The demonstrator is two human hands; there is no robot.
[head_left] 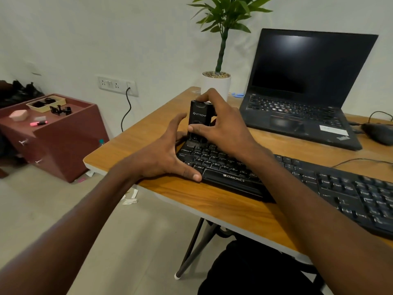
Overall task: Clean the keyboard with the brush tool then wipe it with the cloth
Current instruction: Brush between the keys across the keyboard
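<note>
A black keyboard [319, 184] lies across the wooden desk [148, 135], running from the desk's left edge to the right. A black brush tool [198, 116] stands upright on the keyboard's far left corner, its bristles down on the keys. My right hand [221, 126] grips the tool from the right, fingers over its top and thumb across its lower front. My left hand [168, 156] clasps the keyboard's left end, thumb on the front edge and fingers curled round the far side next to the brush. No cloth is in view.
An open black laptop [302, 86] stands behind the keyboard, a black mouse [378, 133] to its right. A potted plant [217, 81] sits at the desk's back edge, just behind the brush. A maroon cabinet [55, 133] with small items stands on the floor to the left.
</note>
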